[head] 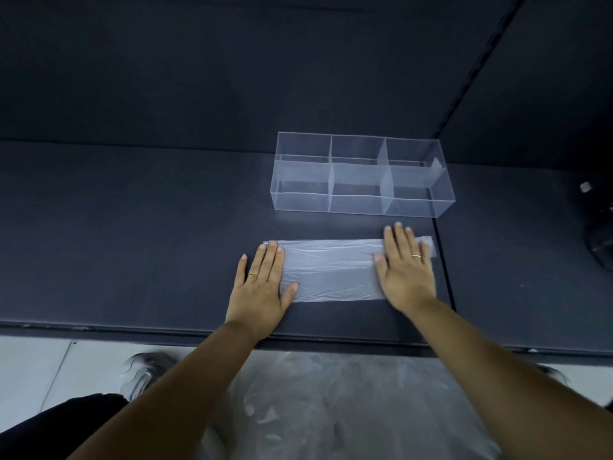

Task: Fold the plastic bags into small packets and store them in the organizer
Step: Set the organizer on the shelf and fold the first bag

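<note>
Your counter (132,227) is dark navy; the folded bag (331,270) is translucent white, the organizer (361,175) clear, your rings (252,275) gold.

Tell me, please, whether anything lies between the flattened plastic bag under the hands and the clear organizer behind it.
Nothing visible does. The plastic bag lies flat under the left hand and right hand; only a bare strip of dark table separates it from the organizer, whose compartments look open-topped and empty.

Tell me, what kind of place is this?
Probably a plain workbench set up for a folding job: a dark table with dark walls behind, a clear organizer, and a plastic bag pressed flat under the left hand and right hand.
</note>
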